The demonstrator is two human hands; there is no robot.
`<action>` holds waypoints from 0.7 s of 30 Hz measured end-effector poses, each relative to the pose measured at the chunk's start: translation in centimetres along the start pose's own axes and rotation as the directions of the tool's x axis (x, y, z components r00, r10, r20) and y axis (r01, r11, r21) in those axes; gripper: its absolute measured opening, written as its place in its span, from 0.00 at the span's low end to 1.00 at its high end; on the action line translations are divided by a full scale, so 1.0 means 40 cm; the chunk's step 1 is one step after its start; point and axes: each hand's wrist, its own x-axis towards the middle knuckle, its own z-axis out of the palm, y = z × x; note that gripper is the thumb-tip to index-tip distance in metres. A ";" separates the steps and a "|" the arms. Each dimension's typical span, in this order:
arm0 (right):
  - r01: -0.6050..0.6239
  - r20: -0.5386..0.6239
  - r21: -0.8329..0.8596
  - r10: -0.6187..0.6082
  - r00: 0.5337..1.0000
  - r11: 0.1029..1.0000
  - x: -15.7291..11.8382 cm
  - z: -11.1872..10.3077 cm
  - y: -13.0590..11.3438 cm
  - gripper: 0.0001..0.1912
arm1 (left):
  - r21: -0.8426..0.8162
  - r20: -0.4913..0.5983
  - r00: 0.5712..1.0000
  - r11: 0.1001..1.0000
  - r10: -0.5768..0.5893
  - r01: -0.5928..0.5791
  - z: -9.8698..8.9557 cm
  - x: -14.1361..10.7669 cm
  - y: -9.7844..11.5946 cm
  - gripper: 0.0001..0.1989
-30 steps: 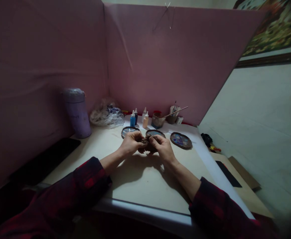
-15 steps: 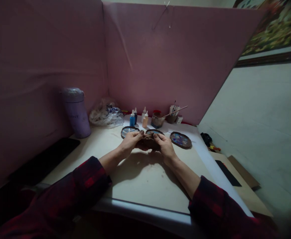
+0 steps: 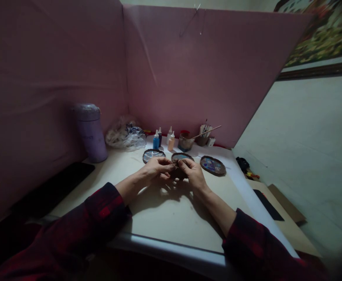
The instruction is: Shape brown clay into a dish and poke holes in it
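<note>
A dark brown lump that looks like clay is held above the table between my two hands. My left hand is closed on its left side, thumb and fingers pressed together near its upper edge. On the other side my right hand pinches it with the thumb on top. My fingers cover much of the lump. Just beyond stand three shallow brown-rimmed dishes: a left dish with pale blue inside, a middle dish partly behind my hands, and a right dish with blue and purple specks.
Behind the dishes are a blue bottle, an orange bottle, a cup with a brush across it and a pen holder. A purple tumbler and a crumpled plastic bag stand left. Pink panels enclose the back.
My left hand has moved right along the brown lump, closer to my right hand. The lump now looks smaller and more hidden between them.
</note>
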 end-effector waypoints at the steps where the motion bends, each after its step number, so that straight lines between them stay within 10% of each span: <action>1: 0.023 -0.006 -0.039 -0.024 1.000 0.999 0.000 0.000 0.000 0.21 | 0.026 -0.002 1.000 1.000 -0.010 0.010 0.001 -0.001 0.001 0.22; 21: 0.087 -0.015 -0.173 -0.091 0.996 0.981 -0.017 0.019 0.004 0.21 | 0.206 -0.122 0.985 0.974 0.125 -0.098 0.022 -0.006 0.007 0.15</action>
